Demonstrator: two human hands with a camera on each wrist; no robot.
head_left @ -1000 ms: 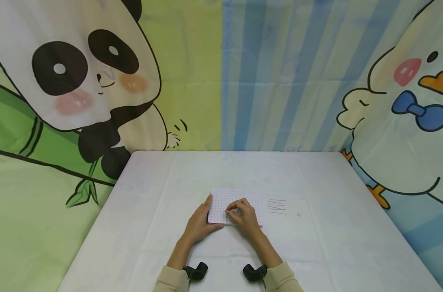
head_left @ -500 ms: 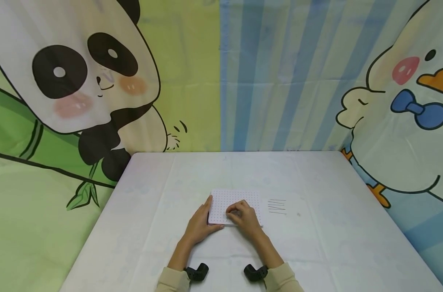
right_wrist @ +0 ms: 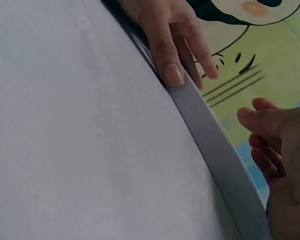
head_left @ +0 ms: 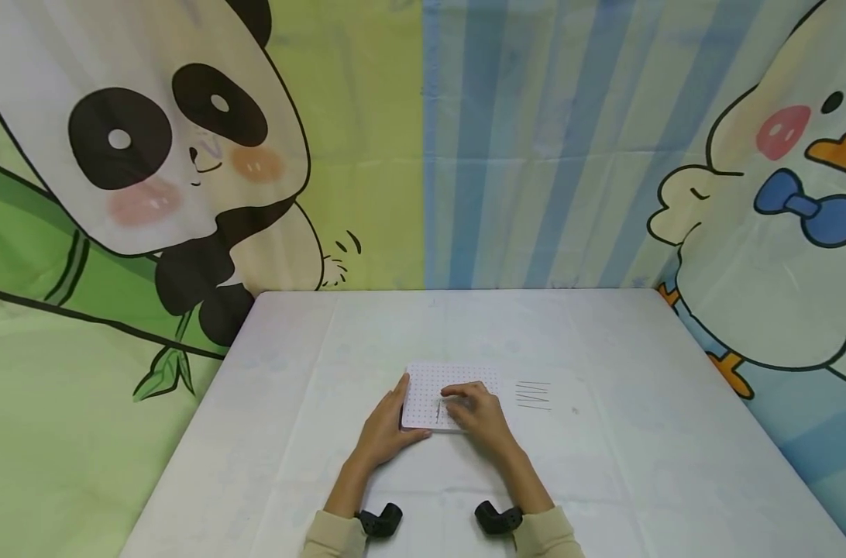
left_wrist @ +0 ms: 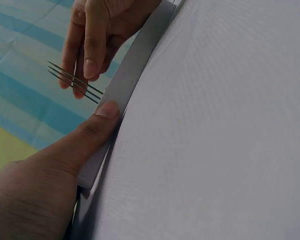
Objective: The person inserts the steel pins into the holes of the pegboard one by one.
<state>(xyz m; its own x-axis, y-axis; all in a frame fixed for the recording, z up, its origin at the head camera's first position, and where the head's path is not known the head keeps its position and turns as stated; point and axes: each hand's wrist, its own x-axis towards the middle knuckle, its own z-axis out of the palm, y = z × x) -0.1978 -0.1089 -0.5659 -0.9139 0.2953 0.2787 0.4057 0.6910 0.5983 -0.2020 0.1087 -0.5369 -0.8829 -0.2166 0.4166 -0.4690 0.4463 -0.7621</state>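
Observation:
A white board [head_left: 423, 387] with a grid of dots lies on the table, and thin dark sticks [head_left: 438, 412] stand up from its front part. Both wrist views show three sticks [left_wrist: 65, 76] side by side, their pointed tips free. My left hand [head_left: 384, 426] holds the board's near left corner, thumb on the front edge and fingers along the left side. Over the board's right half hovers my right hand [head_left: 480, 415], fingers loosely bent beside the sticks. In the right wrist view a gap separates its thumb and fingertips [right_wrist: 246, 114] from the sticks.
On the white table [head_left: 311, 349], right of the board, several more thin sticks [head_left: 533, 395] lie in a loose row. A small mark [head_left: 574, 411] shows farther right. Behind the table hangs a printed curtain [head_left: 367, 139].
My right hand has drawn back to the right and its fingers have parted, leaving a stick standing in the board. The left hand stays at the corner.

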